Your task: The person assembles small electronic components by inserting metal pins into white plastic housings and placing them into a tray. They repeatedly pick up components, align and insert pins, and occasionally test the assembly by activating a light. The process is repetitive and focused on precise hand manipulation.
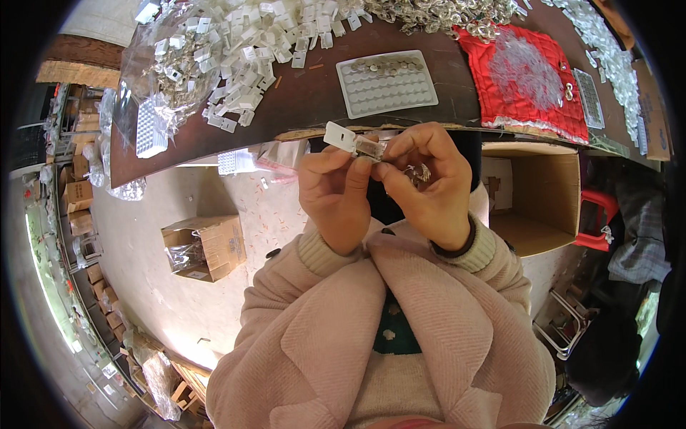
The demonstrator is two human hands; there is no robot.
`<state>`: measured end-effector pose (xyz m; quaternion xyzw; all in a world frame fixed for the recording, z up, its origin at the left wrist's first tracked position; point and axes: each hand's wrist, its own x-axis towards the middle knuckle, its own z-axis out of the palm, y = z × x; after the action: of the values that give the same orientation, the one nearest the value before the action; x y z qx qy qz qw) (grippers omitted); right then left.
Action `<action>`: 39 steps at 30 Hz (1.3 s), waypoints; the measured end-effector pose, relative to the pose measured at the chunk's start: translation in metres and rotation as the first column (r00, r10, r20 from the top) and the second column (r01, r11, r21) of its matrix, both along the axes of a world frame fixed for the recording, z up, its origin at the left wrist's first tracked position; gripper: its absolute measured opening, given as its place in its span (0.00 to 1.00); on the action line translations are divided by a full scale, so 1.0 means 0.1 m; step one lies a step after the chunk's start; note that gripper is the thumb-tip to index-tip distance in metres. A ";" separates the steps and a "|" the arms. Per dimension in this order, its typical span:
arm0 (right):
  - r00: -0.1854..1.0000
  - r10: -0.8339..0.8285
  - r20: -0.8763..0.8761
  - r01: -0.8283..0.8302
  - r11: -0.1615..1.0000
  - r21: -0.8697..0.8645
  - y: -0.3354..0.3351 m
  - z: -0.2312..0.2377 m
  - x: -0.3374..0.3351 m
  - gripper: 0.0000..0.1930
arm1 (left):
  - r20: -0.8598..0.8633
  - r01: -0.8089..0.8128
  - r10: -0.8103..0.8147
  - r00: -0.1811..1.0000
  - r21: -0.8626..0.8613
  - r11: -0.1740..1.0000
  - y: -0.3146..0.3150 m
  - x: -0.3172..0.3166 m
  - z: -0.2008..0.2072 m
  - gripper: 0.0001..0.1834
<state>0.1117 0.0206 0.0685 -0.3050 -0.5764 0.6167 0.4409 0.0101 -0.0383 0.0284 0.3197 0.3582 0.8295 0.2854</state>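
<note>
Just off the table's near edge, my left hand (334, 189) pinches a small white plastic card (339, 136) with a slot in it, between thumb and fingers. Joined to the card or lying against it is a small clear piece (369, 148); which of the two I cannot tell. At that piece's right end, the fingertips of my right hand (434, 179) are closed, touching it. Several shiny metal rings or similar pieces (417, 174) sit tucked in the curled fingers of my right hand. What exactly its fingertips pinch is hidden.
White cards (268, 43) are heaped on the dark table (307, 100), left of a white cell tray (389, 84) with small pieces. Metal rings (436, 13) lie behind it. Thin clear strands cover a red cloth (493, 86). Cardboard boxes (221, 247) stand below.
</note>
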 end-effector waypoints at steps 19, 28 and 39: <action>0.986 0.158 0.054 -0.154 0.986 -0.072 0.05 0.02 0.01 0.13 | 0.040 0.015 -0.016 0.999 0.026 1.000 -0.01 -0.05 -0.03 0.12; 0.998 0.034 0.060 -0.037 0.998 0.051 0.02 0.00 -0.04 0.12 | 0.038 -0.014 0.014 0.999 -0.003 1.000 0.00 -0.06 -0.02 0.12; 0.998 -0.040 0.050 0.035 0.993 0.111 0.03 0.02 -0.03 0.13 | 0.009 0.034 -0.034 0.999 0.005 0.999 0.00 -0.09 -0.05 0.13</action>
<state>0.1092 0.0239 0.0705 -0.3071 -0.6150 0.5675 0.4532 0.0014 -0.0386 0.0234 0.3229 0.3494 0.8267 0.3004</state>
